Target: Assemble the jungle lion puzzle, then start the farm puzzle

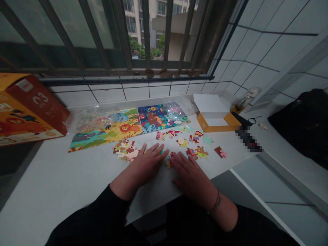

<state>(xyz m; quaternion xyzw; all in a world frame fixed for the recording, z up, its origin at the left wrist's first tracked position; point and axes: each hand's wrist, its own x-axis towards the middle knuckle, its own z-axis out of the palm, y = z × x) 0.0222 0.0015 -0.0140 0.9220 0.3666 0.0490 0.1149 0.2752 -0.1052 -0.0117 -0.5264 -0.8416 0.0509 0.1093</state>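
Note:
Both of my hands rest low over a spread of jigsaw puzzle pieces on the white counter. My left hand (151,162) lies palm down with its fingers spread, beside a heap of puzzle pieces (125,150) on its left. Facing it, my right hand (188,171) is also palm down, fingers stretched out, touching or covering a few small pieces (167,160) between the two hands. Loose pieces with a red barn (173,133) lie beyond my fingertips. To the right are joined-looking pieces (201,152) and a brown and pink piece (220,152). What lies under my palms is hidden.
Two picture sheets, one with a lion (125,128) and one dark blue (151,118), lie behind, partly under clear plastic bags (89,119). An open yellow box (217,128) stands back right. A large orange box (38,109) is at left, and a black bag (304,123) at far right.

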